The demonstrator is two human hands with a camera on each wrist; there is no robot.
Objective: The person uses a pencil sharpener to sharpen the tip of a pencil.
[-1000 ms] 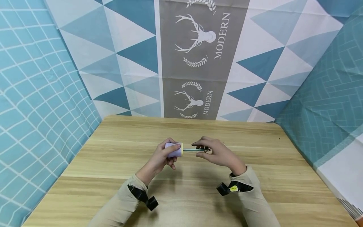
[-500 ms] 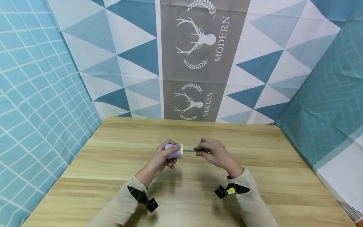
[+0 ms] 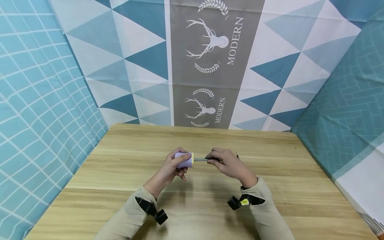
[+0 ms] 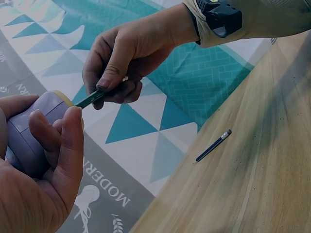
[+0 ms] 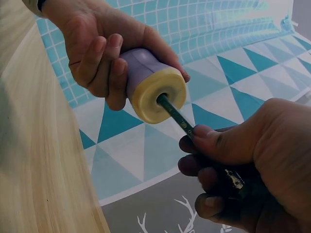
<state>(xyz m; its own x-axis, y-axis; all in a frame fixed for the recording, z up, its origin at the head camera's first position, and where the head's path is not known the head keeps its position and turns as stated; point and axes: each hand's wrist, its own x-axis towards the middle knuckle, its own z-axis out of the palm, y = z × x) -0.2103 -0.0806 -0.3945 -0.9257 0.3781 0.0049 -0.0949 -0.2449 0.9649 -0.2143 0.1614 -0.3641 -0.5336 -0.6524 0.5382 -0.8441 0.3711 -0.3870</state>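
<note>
My left hand (image 3: 172,168) grips a lilac pencil sharpener (image 5: 144,73) with a yellow end face, held sideways above the table. A dark green pencil (image 5: 177,118) has its front end inside the round hole of that yellow face. With thumb and fingers, my right hand (image 3: 226,163) pinches the pencil toward its rear. In the right wrist view a worn, silvery patch shows between the darkened fingers. The pencil's tip is hidden inside the sharpener.
A second, dark blue pencil (image 4: 214,145) lies on the wooden table (image 3: 126,206), beyond my right hand. Patterned cloth (image 3: 144,66) hangs behind the table and along both sides.
One second ago my right fingers were spread around the pencil's rear; they have since closed on it. The left hand and sharpener have stayed nearly in place.
</note>
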